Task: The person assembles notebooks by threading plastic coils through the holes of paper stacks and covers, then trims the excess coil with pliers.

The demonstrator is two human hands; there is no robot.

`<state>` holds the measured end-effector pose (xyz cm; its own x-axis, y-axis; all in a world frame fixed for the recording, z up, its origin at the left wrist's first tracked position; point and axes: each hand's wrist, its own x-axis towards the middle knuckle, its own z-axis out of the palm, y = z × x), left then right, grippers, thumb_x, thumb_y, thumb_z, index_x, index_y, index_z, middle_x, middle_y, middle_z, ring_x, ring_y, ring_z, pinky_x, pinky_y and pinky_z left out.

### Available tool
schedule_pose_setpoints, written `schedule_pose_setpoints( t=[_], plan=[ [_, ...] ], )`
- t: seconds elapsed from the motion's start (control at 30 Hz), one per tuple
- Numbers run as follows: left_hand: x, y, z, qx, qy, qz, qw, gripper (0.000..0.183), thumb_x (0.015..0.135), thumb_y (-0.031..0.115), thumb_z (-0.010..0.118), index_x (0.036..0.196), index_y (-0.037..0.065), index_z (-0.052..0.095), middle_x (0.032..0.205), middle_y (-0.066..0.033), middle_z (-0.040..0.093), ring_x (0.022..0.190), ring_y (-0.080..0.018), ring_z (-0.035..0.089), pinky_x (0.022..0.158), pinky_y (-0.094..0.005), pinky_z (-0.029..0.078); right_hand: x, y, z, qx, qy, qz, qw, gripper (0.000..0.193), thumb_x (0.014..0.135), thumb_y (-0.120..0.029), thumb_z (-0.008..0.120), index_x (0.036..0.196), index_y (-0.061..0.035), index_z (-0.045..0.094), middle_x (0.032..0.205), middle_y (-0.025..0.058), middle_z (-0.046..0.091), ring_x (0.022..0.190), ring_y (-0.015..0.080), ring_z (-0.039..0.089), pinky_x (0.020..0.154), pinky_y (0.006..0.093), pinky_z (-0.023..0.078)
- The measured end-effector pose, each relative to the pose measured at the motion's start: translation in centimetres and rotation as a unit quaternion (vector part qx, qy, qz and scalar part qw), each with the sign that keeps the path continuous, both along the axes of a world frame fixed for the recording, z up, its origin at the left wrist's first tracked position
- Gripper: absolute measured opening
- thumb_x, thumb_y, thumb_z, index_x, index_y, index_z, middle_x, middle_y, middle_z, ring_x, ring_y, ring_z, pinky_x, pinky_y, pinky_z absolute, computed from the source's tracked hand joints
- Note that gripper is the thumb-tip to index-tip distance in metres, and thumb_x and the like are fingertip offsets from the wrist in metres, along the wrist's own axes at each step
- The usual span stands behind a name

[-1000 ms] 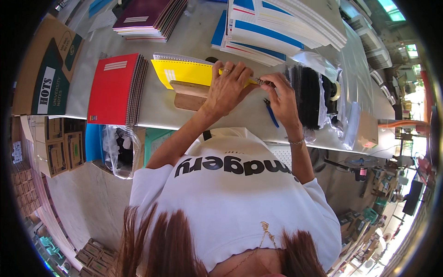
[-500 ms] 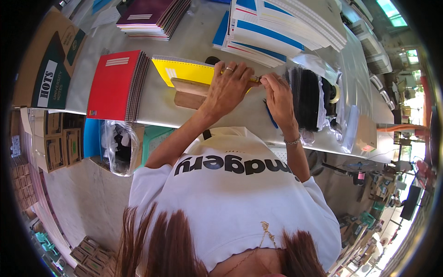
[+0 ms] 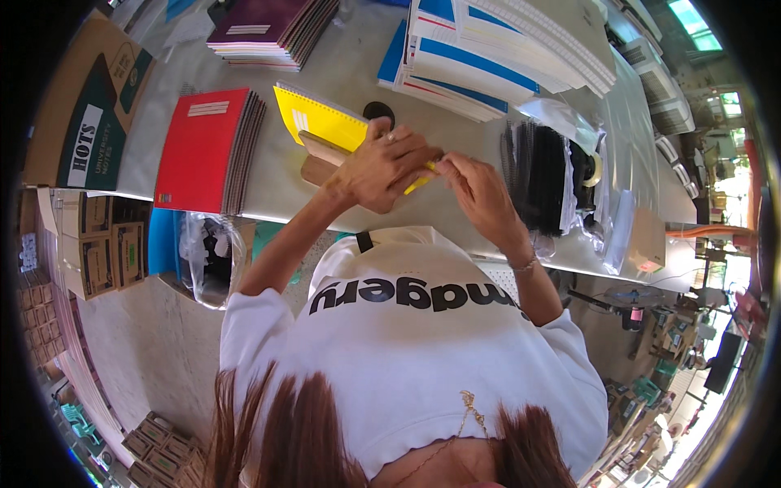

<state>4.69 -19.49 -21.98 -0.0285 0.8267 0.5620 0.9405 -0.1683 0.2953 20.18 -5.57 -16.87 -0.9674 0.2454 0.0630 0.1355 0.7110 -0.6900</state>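
Observation:
A yellow notebook (image 3: 317, 116) with a row of holes along its upper edge stands on edge in a wooden block holder (image 3: 322, 154). My left hand (image 3: 382, 167) lies over its right part, fingers bent around the edge. At the notebook's right end, the fingers of my right hand (image 3: 482, 191) are pinched together. What is between those fingertips is too small to make out. Just behind my left hand lies a round black object (image 3: 378, 111). To the right of my right hand is a bundle of black spiral binding coils (image 3: 541, 175).
A stack of red notebooks (image 3: 199, 150) sits at the left, beside a cardboard box (image 3: 57, 89). Purple notebooks (image 3: 264, 32) are stacked farther back. White and blue printed stacks (image 3: 480, 65) stand behind my hands. A roll of tape (image 3: 591, 169) is at the right of the table (image 3: 272, 191).
The notebook and holder have turned, their right end swinging nearer me. Both hands have moved a little toward me. A blue tool beside my right hand is now hidden.

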Motion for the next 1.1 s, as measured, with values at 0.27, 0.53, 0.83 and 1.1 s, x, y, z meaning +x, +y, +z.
schedule_pose_setpoints(
  t=[0.27,0.53,0.83,1.1],
  plan=[
    [1.8,-2.4,0.3,0.022,0.013,0.023,0.999,0.028,0.079,0.02,0.07,0.106,0.023,0.063,0.092,0.0008,0.054,0.097,-0.0181,0.051,0.094,-0.0438,0.031,-7.9,6.5,-8.0,-0.04,-0.061,0.13,0.989,0.037,0.086,-0.018,0.062,0.122,-0.0091,0.058,0.121,0.0179,0.058,0.113,0.0281,0.054,0.098,0.0386,0.043],
    [1.6,-2.1,-0.1,0.013,-0.059,-0.011,0.998,0.023,0.081,0.019,0.066,0.103,0.016,0.065,0.101,0.0005,0.059,0.104,-0.0186,0.053,0.099,-0.0428,0.032,-15.1,5.8,-16.0,0.081,0.026,0.216,0.973,0.069,0.067,-0.033,0.077,0.13,-0.0208,0.053,0.14,0.0245,0.037,0.128,0.046,0.037,0.108,0.0489,0.031],
    [1.4,-2.1,0.6,-0.017,-0.068,-0.005,0.998,0.033,0.08,0.021,0.069,0.112,0.018,0.063,0.109,0.0003,0.061,0.103,-0.0196,0.055,0.101,-0.0427,0.034,-7.8,7.6,-12.8,-0.194,-0.036,0.053,0.979,0.069,0.076,-0.035,0.075,0.134,-0.0076,0.047,0.126,0.016,0.051,0.115,0.0286,0.051,0.099,0.042,0.043],
    [1.3,-1.8,0.6,-0.028,-0.073,-0.01,0.997,0.035,0.073,0.013,0.067,0.108,0.016,0.062,0.107,0.0004,0.062,0.104,-0.0207,0.056,0.102,-0.0423,0.033,-1.3,5.4,-4.5,-0.577,-0.043,0.065,0.813,0.076,0.078,-0.042,0.075,0.136,-0.0048,0.043,0.127,0.0099,0.05,0.115,0.0183,0.052,0.095,0.0299,0.046]
  ],
)
